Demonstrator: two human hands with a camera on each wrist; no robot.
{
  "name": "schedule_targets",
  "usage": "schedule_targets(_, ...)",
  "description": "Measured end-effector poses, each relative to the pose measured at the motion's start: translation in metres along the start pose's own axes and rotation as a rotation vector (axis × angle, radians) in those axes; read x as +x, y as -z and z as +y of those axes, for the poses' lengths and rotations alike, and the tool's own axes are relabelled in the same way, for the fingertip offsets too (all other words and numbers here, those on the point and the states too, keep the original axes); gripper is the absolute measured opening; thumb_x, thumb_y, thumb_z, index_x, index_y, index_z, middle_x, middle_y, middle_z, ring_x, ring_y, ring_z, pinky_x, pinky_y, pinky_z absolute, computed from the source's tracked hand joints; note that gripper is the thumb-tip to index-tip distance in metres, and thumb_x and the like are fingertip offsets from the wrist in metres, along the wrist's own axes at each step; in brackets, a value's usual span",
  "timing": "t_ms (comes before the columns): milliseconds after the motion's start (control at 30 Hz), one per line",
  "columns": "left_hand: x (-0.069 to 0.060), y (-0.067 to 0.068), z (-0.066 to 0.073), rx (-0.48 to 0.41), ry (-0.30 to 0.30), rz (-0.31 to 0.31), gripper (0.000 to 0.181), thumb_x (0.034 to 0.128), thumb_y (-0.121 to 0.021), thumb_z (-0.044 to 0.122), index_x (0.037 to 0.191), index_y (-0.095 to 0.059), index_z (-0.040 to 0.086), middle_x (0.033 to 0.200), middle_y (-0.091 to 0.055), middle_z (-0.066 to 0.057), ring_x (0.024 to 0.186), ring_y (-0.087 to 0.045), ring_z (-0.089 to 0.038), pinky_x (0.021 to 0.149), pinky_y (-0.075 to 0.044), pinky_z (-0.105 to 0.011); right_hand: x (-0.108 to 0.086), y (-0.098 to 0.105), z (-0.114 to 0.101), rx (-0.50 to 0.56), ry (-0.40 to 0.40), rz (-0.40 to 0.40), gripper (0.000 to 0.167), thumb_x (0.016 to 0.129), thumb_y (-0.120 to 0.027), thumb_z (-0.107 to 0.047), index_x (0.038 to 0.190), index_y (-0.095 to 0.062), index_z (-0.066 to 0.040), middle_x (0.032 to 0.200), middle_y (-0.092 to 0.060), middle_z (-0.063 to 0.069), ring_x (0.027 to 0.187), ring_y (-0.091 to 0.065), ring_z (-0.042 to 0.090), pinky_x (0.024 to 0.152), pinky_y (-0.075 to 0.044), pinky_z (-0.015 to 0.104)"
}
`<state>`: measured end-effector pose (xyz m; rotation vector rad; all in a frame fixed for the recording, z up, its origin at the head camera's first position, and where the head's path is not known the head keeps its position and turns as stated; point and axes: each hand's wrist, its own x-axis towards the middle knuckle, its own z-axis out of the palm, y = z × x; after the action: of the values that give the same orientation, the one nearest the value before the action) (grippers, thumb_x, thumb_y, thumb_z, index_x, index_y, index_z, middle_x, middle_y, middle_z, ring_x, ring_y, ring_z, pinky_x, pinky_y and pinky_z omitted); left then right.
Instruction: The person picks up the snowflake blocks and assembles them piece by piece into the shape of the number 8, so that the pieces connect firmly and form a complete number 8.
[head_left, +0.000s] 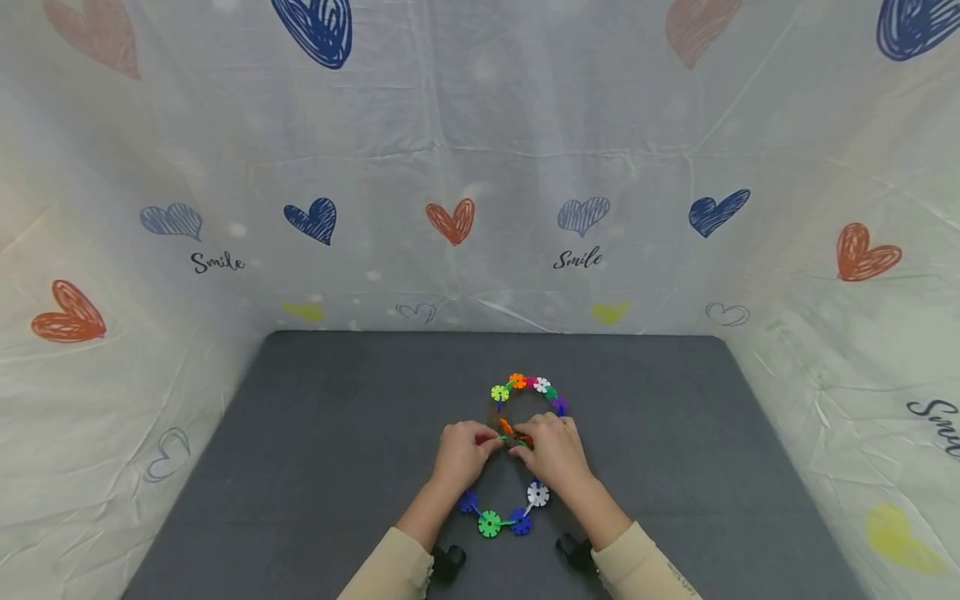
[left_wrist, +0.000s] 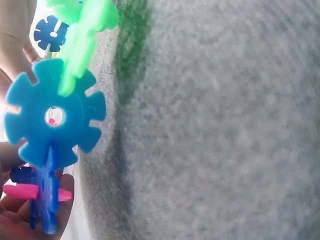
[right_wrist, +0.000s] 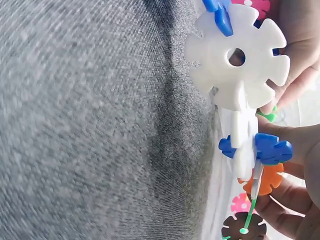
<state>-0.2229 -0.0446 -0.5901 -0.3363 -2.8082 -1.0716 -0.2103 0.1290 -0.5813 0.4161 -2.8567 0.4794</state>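
Observation:
Interlocking plastic snowflake discs are linked into a chain of two loops on the dark table, an upper loop and a lower one. Between the loops, my left hand [head_left: 461, 457] pinches a snowflake disc edge with thumb and forefinger. My right hand [head_left: 555, 450] holds the chain from the other side, fingertips almost meeting the left ones. An orange disc [head_left: 507, 427] shows just above the fingertips; the discs under the right fingers are mostly hidden. Close in the left wrist view are a blue disc [left_wrist: 85, 117] and a bright green disc [left_wrist: 80, 47]. A white disc [right_wrist: 260, 60] fills the right wrist view's upper part.
The upper loop carries a yellow-green disc [head_left: 500, 393] and a purple disc [head_left: 559, 406]. Nearest me, the lower loop has a green disc [head_left: 489, 524]. The grey table [head_left: 337, 433] stretches to both sides, with a heart-print curtain [head_left: 510, 183] behind it.

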Motion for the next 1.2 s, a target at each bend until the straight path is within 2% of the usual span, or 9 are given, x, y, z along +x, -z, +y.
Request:
schedule_targets(267,0.0009,-0.0005,-0.0004,-0.014,-0.011,0.006,0.008,0.0843,-0.083,0.023,0.084,-0.082,0.015,0.083,-0.077,0.002,0.076,-0.070,-0.015,0.064,-0.055,-0.026,-0.0006,0.0016,0.0013,0.000,-0.001,0.013,0.035,0.078,-0.087,-0.037,0.105,-0.080,-0.015,0.096,-0.074,0.000,0.090,-0.064,0.021,0.086,-0.047,0.048)
schedule_targets(533,-0.0009,-0.0016,0.0026,0.078,-0.089,0.030,0.006,0.0836,-0.083,0.021,0.082,-0.082,0.016,0.084,-0.076,0.003,0.080,-0.071,-0.015,0.073,-0.058,-0.032,0.0002,0.0039,-0.0001,-0.036,0.020,-0.014,0.036,0.078,-0.087,-0.036,0.107,-0.080,-0.016,0.094,-0.073,-0.001,0.090,-0.063,0.021,0.088,-0.047,0.047)
schedule_targets(733,-0.0024,-0.0016,0.0032,0.058,-0.084,0.043,0.005,0.0819,-0.085,0.018,0.081,-0.082,0.014,0.082,-0.075,0.001,0.076,-0.070,-0.015,0.067,-0.057,-0.030,-0.0014,0.0008,0.0017,-0.041,0.022,0.009,0.036,0.076,-0.088,-0.036,0.105,-0.080,-0.016,0.091,-0.072,-0.001,0.087,-0.063,0.020,0.085,-0.047,0.046)
schedule_targets(933,-0.0035,-0.0029,0.0036,0.134,-0.099,0.031,0.004,0.0806,-0.085,0.016,0.080,-0.081,0.015,0.082,-0.075,0.001,0.077,-0.070,-0.016,0.072,-0.058,-0.035,-0.0012,-0.0024,-0.0025,-0.072,0.064,0.017,0.034,0.075,-0.089,-0.033,0.103,-0.080,-0.015,0.092,-0.072,-0.001,0.090,-0.064,0.022,0.085,-0.048,0.048)
schedule_targets(1133,-0.0045,-0.0056,0.0031,0.205,-0.146,0.043,0.004,0.0806,-0.085,0.016,0.078,-0.081,0.015,0.081,-0.074,0.001,0.075,-0.070,-0.018,0.073,-0.057,-0.040,-0.0006,-0.0045,-0.0043,-0.042,0.094,0.043,0.032,0.074,-0.091,-0.027,0.099,-0.079,-0.011,0.088,-0.070,0.001,0.087,-0.062,0.023,0.082,-0.049,0.048)
schedule_targets(1200,-0.0040,-0.0055,0.0028,0.200,-0.145,0.047,0.005,0.0805,-0.085,0.016,0.078,-0.081,0.015,0.081,-0.074,0.001,0.075,-0.070,-0.018,0.073,-0.058,-0.039,-0.0006,-0.0045,-0.0037,-0.028,0.098,0.046,0.032,0.074,-0.091,-0.027,0.099,-0.079,-0.010,0.088,-0.070,0.001,0.086,-0.062,0.024,0.081,-0.049,0.047)
